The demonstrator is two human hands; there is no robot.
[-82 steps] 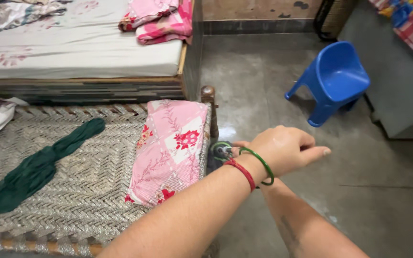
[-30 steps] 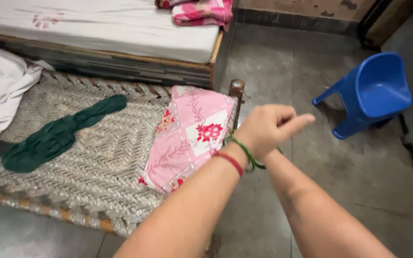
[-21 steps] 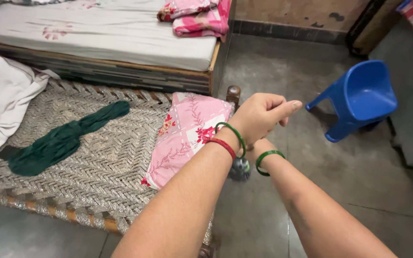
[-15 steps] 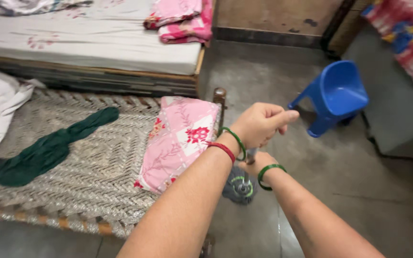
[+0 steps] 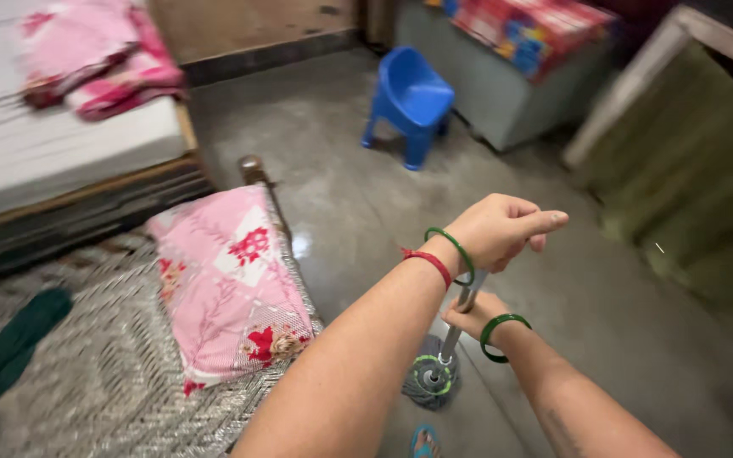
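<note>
Both hands on the mop handle, mopping stroke in hand.

Left hand: uppermost on the handle, fingers curled shut around the top of the metal shaft, index finger stretched out along its line. A green bangle and a red one sit at that wrist.

Right hand: lower on the same shaft, just beneath the left hand. Fingers wrapped closed around it; only their backs show, so I cannot see how much of the palm bears on the metal. One green bangle at that wrist.

Mop head: grey strands with a green ring at the hub, resting on the grey floor. It lies just beside the near corner of the woven cot, and well apart from the blue plastic chair, which stands farther from the cot toward the wall. A pink flowered pillow lies at the cot's end nearest the mop. A wet sheen shows on the floor beside the cot's wooden post.

Judgement: the step is a floor pass along the cot's edge, with the shaft held steeply. The next move, as I read it, calls for keeping both grips firm, lowering the angle and dragging the head away from the cot over the open floor. The cot leg is close enough to catch the strands, so the stroke needs to start clear of it.
</note>
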